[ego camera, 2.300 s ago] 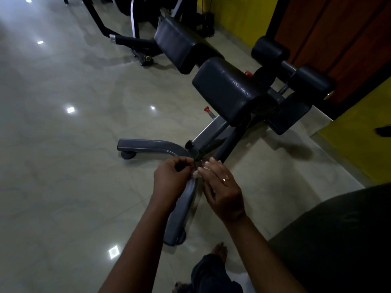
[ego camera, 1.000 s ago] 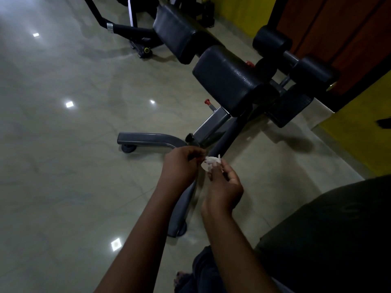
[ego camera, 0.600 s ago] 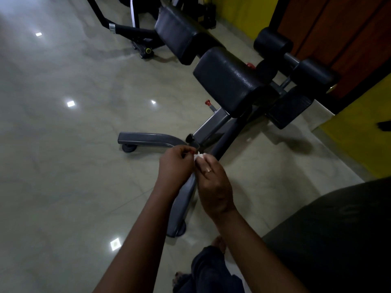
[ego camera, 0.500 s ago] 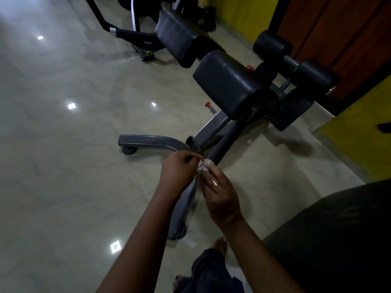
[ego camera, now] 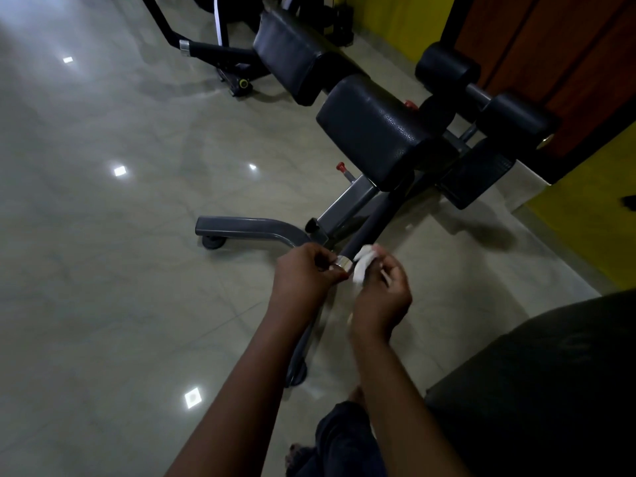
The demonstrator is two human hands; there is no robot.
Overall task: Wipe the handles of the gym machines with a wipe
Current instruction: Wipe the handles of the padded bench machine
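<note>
A black handle bar of the padded gym bench runs down toward me and ends in a shiny metal cap. My left hand pinches that capped end with its fingertips. My right hand holds a crumpled white wipe against the right side of the bar, just beside the cap. The two hands are close together, almost touching. The bar's tip is partly hidden by my fingers.
The bench has two black pads and roller pads, a grey floor frame with a wheel, and a red knob. Another machine stands behind. A dark padded seat is at lower right; yellow wall to the right.
My right hand has turned, so the white wipe now shows against the bar. The metal cap has come into view between my hands. My left hand stays on the end.
</note>
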